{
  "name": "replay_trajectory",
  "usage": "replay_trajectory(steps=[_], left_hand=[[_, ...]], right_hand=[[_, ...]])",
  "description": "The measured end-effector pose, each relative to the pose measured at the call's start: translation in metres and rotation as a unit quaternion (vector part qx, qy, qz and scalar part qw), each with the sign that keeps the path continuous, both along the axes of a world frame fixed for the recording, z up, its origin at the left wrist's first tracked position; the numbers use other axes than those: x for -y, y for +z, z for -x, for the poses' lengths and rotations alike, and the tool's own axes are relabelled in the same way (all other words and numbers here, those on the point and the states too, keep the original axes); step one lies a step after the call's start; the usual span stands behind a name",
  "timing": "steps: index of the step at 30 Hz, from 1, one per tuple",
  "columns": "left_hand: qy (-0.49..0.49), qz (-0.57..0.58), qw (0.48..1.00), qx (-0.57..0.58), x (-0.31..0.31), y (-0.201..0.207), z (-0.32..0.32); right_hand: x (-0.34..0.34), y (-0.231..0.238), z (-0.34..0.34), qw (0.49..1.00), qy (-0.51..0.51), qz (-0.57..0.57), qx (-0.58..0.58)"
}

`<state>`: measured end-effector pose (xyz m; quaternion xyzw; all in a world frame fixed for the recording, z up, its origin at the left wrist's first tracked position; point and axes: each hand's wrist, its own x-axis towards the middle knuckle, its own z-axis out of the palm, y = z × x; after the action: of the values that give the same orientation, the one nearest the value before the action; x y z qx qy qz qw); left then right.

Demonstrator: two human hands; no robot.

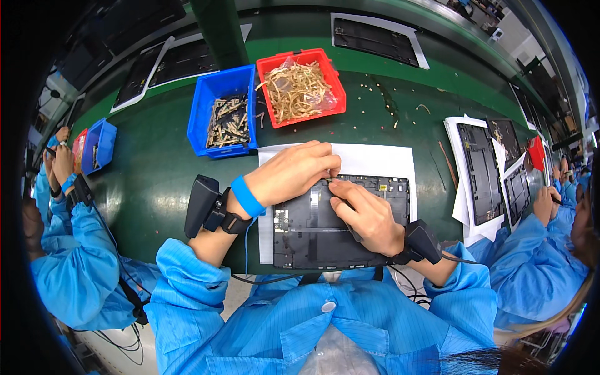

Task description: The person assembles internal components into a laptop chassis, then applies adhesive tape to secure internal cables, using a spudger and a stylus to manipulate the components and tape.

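our left hand [299, 167] and right hand [370, 215] met, fingers bent, at the far edge of the black tablet casing [312, 244], which lay on white paper [387, 160] on the desk [159, 200]; we couldn't tell whether either pinched anything.

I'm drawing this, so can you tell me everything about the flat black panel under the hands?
The black panel is flat and rectangular, plastic-looking, with a yellow patch near its far right corner and pale fittings on its left. It lies on white paper. The left hand and right hand work at its far edge; exactly where they touch it is hidden.
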<state>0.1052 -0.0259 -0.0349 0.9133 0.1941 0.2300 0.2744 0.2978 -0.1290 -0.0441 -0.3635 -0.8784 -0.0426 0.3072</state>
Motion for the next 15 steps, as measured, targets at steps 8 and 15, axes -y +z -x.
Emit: replay_trajectory(steps=[8, 15], left_hand=[[-0.04, 0.021, 0.999, -0.022, -0.006, -0.001, 0.002], [-0.055, 0.037, 0.997, -0.049, -0.011, 0.0, 0.001]], right_hand=[[0.001, 0.004, 0.004, 1.0, -0.005, -0.013, 0.006], [0.002, 0.005, 0.004, 1.0, -0.011, -0.012, 0.017]])
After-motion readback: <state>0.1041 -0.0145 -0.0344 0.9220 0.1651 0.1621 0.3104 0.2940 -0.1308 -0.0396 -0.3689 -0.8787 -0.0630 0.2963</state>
